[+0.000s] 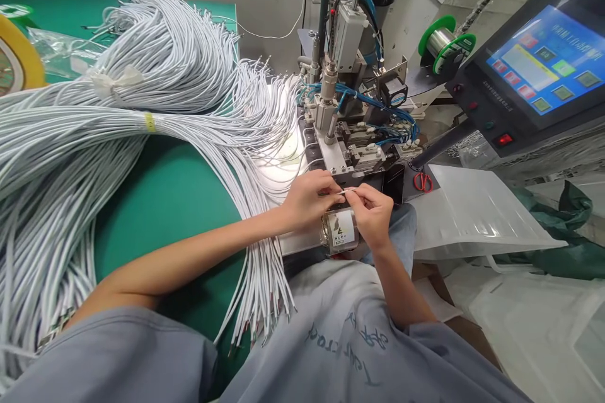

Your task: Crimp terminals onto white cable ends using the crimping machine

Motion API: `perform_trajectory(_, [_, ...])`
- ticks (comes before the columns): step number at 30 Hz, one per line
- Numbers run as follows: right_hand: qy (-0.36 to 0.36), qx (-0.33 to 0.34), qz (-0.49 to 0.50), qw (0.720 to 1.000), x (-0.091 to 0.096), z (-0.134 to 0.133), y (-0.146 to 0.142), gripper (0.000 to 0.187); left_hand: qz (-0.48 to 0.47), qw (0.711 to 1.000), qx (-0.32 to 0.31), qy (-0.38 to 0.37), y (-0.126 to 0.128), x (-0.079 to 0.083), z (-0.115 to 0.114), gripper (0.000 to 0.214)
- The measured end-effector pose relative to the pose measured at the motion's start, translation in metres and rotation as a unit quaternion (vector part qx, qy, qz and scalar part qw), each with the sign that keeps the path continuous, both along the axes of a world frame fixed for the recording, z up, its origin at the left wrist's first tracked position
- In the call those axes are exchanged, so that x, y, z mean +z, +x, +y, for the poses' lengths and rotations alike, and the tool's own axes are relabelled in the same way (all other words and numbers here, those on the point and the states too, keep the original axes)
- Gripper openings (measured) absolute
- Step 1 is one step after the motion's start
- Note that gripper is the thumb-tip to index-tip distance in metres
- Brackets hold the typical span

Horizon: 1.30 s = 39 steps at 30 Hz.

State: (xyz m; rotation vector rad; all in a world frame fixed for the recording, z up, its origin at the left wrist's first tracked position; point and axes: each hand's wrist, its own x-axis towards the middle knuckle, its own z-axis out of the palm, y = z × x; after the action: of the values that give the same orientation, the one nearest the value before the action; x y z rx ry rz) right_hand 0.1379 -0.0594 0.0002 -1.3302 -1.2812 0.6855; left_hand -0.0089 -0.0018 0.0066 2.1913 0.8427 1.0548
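Just in front of the machine (331,119), my left hand (309,198) pinches a thin white cable (342,192) between thumb and forefinger. Close beside it on the right, the fingertips of my right hand (373,211) are closed on the same cable's end; the tip itself is mostly hidden by the fingers. Below the hands sits a clear container with a white label (343,228). A large bundle of white cables (203,129) lies to the left of my left hand, and its loose ends hang over my left forearm's far side and below it.
A tied cable bundle (161,50) lies on the green table mat (189,201). Right of the machine are red-handled scissors (423,182), a wire spool (444,44), a touchscreen panel (543,63) and a translucent plastic sheet (486,214). A yellow tape roll (28,53) stands far left.
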Motion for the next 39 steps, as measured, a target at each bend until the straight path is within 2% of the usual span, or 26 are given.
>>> perform_trajectory(4, [0.023, -0.023, 0.046, 0.998, -0.009, 0.004, -0.001, 0.018, 0.063, 0.991, -0.115, -0.025, -0.008, 0.011, 0.014, 0.015])
perform_trajectory(7, [0.032, -0.045, 0.06, 0.997, -0.014, 0.005, -0.009, 0.021, 0.073, 0.988, -0.139, -0.009, -0.01, 0.014, 0.016, 0.018])
perform_trajectory(10, [0.061, -0.099, -0.003, 0.993, -0.013, 0.003, -0.015, 0.022, 0.08, 0.987, -0.104, 0.096, -0.008, 0.012, 0.012, 0.022])
perform_trajectory(12, [0.081, -0.105, -0.066, 0.989, -0.009, 0.002, -0.013, 0.021, 0.124, 0.967, -0.078, 0.207, -0.006, 0.01, 0.011, 0.027])
perform_trajectory(15, [0.038, -0.029, -0.073, 0.996, -0.002, 0.007, 0.001, 0.025, 0.193, 0.915, -0.059, 0.349, -0.006, 0.011, 0.013, 0.032])
perform_trajectory(17, [-0.012, 0.047, -0.042, 0.998, 0.001, 0.011, 0.011, 0.025, 0.209, 0.899, -0.059, 0.381, -0.007, 0.012, 0.014, 0.033])
perform_trajectory(19, [-0.025, 0.089, -0.026, 0.995, 0.002, 0.015, 0.016, 0.023, 0.211, 0.91, -0.059, 0.352, -0.007, 0.012, 0.014, 0.032])
perform_trajectory(20, [-0.016, 0.088, -0.026, 0.996, 0.001, 0.015, 0.016, 0.023, 0.21, 0.923, -0.059, 0.316, -0.007, 0.011, 0.013, 0.03])
perform_trajectory(24, [0.027, 0.024, -0.009, 0.999, -0.008, 0.011, 0.004, 0.023, 0.162, 0.979, -0.064, 0.108, -0.005, 0.003, 0.006, 0.02])
perform_trajectory(27, [0.019, -0.002, 0.013, 1.0, -0.017, 0.009, -0.001, 0.023, 0.139, 0.988, -0.071, 0.011, -0.002, -0.005, 0.003, 0.016])
perform_trajectory(31, [-0.05, 0.037, -0.002, 0.998, -0.031, 0.012, 0.014, 0.022, 0.227, 0.97, -0.074, 0.042, -0.001, -0.013, 0.004, 0.022])
perform_trajectory(35, [-0.128, 0.059, 0.035, 0.989, -0.049, 0.018, 0.028, 0.021, 0.361, 0.927, -0.071, 0.076, 0.0, -0.017, 0.007, 0.027])
perform_trajectory(39, [-0.163, 0.052, 0.09, 0.981, -0.057, 0.021, 0.025, 0.019, 0.392, 0.913, -0.081, 0.085, 0.001, -0.018, 0.008, 0.026])
